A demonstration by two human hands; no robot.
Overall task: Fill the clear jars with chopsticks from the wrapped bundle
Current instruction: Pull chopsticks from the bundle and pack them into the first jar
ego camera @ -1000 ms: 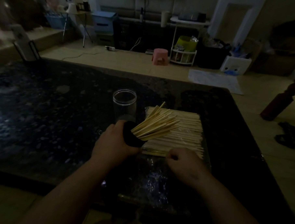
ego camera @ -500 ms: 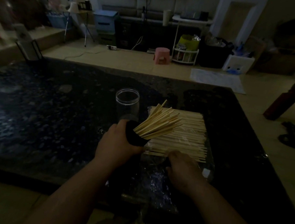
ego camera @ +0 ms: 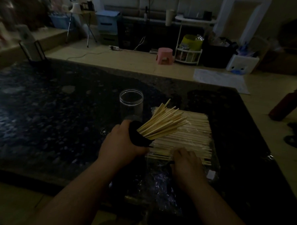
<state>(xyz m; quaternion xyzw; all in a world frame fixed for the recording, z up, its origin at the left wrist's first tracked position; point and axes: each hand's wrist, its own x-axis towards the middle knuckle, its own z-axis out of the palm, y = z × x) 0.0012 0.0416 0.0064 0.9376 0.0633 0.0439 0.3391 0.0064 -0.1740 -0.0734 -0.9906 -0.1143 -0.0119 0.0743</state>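
My left hand (ego camera: 120,145) grips a dark-looking jar (ego camera: 138,135) tilted to the right, with several pale chopsticks (ego camera: 162,125) fanning out of its mouth. Behind it an empty clear jar (ego camera: 131,103) stands upright on the dark stone table (ego camera: 59,108). To the right, the bundle of chopsticks (ego camera: 194,131) lies flat on its opened plastic wrap (ego camera: 158,180). My right hand (ego camera: 187,162) rests on the bundle's near edge, its fingers curled over the nearest chopsticks. The fingertips are hidden under the hand.
The table's right edge (ego camera: 256,127) runs close beside the bundle. A dark stand (ego camera: 34,54) sits at the far left corner. Beyond the table are a tiled floor, a pink stool (ego camera: 164,56) and cluttered shelves. The room is dim.
My right hand moved forward from the crinkled wrap onto the bundle's near edge. My left hand with the tilted jar has stayed nearly still.
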